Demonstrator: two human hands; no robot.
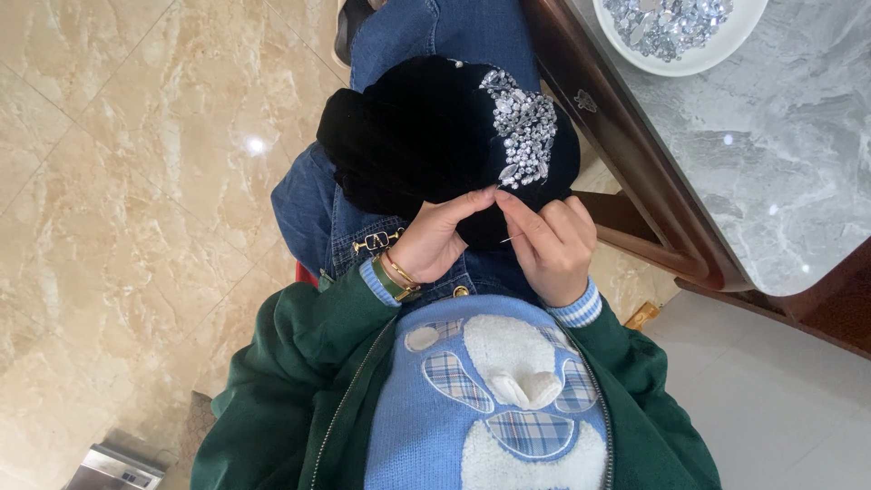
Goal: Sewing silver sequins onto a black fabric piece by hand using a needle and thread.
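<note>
A black velvet hat [426, 136] lies on my lap, with a patch of silver rhinestones [522, 136] sewn on its right side. My left hand [435, 240], with a gold bracelet and a green band at the wrist, pinches the hat's near edge just below the rhinestones. Touching it fingertip to fingertip, my right hand [549, 245] holds a thin needle [511, 240] against the black fabric. Any thread is too fine to see.
A white bowl [699, 62] of loose silver rhinestones stands on a grey marble tabletop [780, 154] with a dark wooden frame, at the upper right. Beige marble floor tiles lie to the left. A metal object [113, 467] sits at the bottom left.
</note>
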